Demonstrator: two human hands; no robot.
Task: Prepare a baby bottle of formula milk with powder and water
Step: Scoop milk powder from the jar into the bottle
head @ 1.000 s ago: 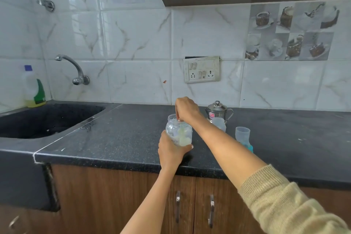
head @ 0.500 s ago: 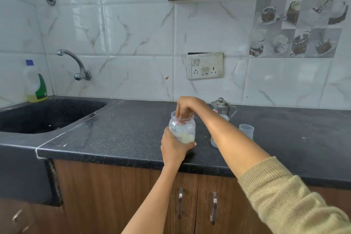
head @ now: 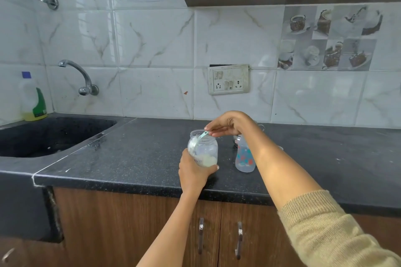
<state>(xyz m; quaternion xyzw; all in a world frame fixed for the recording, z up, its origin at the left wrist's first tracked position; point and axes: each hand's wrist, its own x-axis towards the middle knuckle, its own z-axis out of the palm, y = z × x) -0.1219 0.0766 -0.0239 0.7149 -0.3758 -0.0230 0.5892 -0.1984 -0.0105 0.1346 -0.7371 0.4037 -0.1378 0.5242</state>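
Observation:
A clear glass jar point(head: 205, 147) with pale yellow powder at its bottom stands near the counter's front edge. My left hand point(head: 193, 172) grips its lower part from the near side. My right hand point(head: 227, 124) hovers over the jar's mouth and pinches the handle of a light green scoop point(head: 202, 135), whose bowl dips inside the jar by the left wall. Just right of the jar stands the baby bottle point(head: 244, 156), clear with red and blue dots, partly hidden behind my right forearm.
A steel pot point(head: 261, 127) sits behind my right wrist, mostly hidden. A black sink point(head: 52, 134) with a tap point(head: 80, 76) lies at the left, a dish-soap bottle point(head: 33, 97) beside it. The dark granite counter point(head: 141, 154) ends above wooden cabinet doors point(head: 201, 234).
My right hand has lifted out of the jar's mouth and moved a little right, so the scoop handle now shows. The baby bottle has come into view beside the jar.

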